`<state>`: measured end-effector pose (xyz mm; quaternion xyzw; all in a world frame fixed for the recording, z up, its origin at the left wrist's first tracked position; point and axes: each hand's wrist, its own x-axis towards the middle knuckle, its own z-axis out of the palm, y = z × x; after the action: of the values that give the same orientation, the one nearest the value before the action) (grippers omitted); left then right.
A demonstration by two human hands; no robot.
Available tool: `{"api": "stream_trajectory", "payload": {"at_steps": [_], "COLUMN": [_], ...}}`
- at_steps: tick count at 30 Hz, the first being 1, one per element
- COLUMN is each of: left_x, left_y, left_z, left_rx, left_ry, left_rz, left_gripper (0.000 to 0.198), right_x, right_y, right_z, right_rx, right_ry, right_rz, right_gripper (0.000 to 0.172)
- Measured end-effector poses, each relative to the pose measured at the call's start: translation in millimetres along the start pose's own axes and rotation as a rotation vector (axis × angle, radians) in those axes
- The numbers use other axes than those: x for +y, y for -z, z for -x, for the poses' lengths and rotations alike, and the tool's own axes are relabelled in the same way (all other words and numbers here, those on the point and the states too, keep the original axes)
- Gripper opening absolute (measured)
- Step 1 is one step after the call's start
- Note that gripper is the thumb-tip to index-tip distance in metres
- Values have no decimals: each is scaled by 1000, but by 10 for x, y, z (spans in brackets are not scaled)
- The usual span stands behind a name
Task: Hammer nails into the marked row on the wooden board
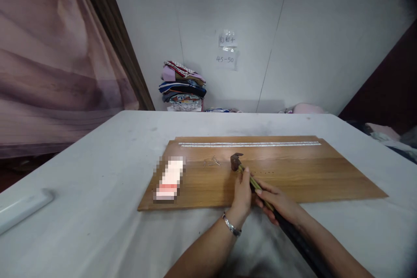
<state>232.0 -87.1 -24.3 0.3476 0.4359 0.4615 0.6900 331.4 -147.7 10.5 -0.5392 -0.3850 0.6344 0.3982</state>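
A claw hammer [258, 187] with a rusty head and a long handle, yellowish then black, slants over the wooden board [312, 178]. My right hand [276, 202] is closed around its handle. Close behind the hammer head, my left hand [241, 193], with a silver bracelet at the wrist, has its fingers pressed together beside the handle. What those fingers pinch, if anything, is hidden. Several loose nails [213, 162] lie on the board left of the hammer head. A short row of small dark dots [265, 172] marks the wood to the right; whether they are nail heads or holes cannot be told.
Two white strips [250, 143] run along the board's far edge. A blurred-out bright rectangular object [170, 179] lies on its left side. The white table [87, 186] carries a white rounded object [24, 209] at left. Folded cloths [183, 84] are stacked beyond, against the wall.
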Motion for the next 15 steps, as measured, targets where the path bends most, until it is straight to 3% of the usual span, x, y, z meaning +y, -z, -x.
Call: {"api": "stream_trajectory", "payload": {"at_steps": [15], "left_x": [-71], "left_y": [-5], "left_z": [-5], "left_rx": [-9], "left_ry": [-9], "left_rz": [-13], "left_gripper": [44], "right_x": [46], "right_y": [11], "right_z": [-17], "right_rx": [1], "right_ry": [16], "right_rz": [-7], "right_gripper": [80]}}
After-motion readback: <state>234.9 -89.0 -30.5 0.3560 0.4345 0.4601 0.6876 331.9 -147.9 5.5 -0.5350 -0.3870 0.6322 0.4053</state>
